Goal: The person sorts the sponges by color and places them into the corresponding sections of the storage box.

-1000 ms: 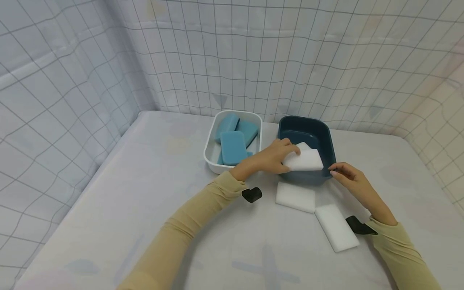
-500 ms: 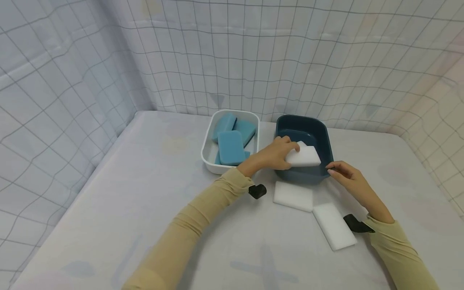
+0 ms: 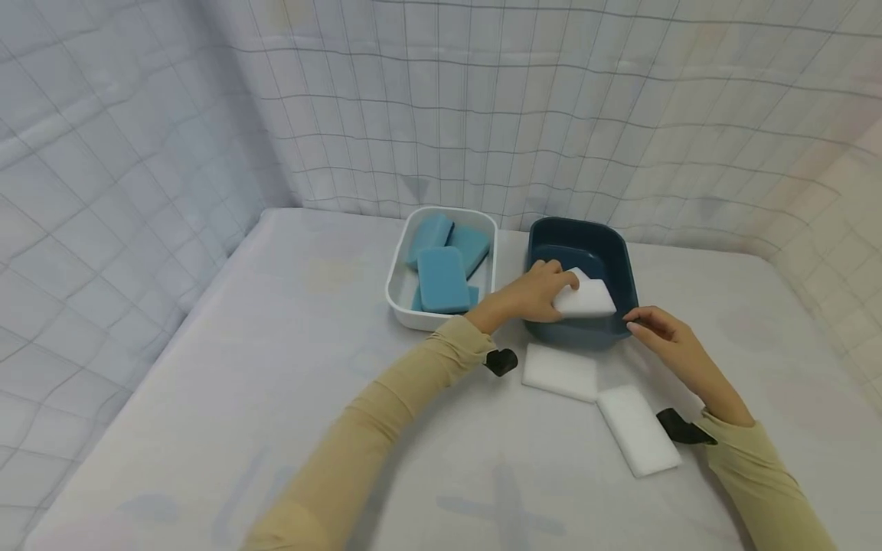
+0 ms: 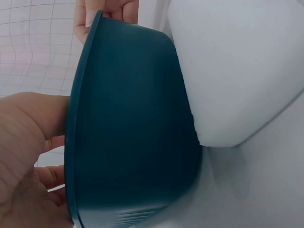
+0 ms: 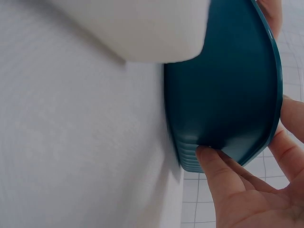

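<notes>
In the head view my left hand (image 3: pixel 540 292) reaches over the near left side of a dark blue plastic bin (image 3: pixel 572 251), gripping a white sponge block (image 3: pixel 586 300). Another white block (image 3: pixel 577 273) shows partly behind it inside the bin. My right hand (image 3: pixel 667 337) pinches the bin's near right corner, and the right wrist view shows its thumb (image 5: pixel 211 166) on the outer wall with fingers at the rim. The left wrist view has my left hand (image 4: pixel 23 152) bent over the rim, its fingertips hidden by the bin wall.
Left of the bin stands a white bin (image 3: pixel 394 295) with several blue sponges (image 3: pixel 442 279). Two white blocks lie on the cloth in front, one crosswise (image 3: pixel 561 372) and one slanted (image 3: pixel 637 430). Gridded cloth (image 3: pixel 448 115) hangs close behind both bins.
My left hand has shifted slightly right with the white sponge block, further over the dark blue bin. The right hand keeps its place at the bin's corner.
</notes>
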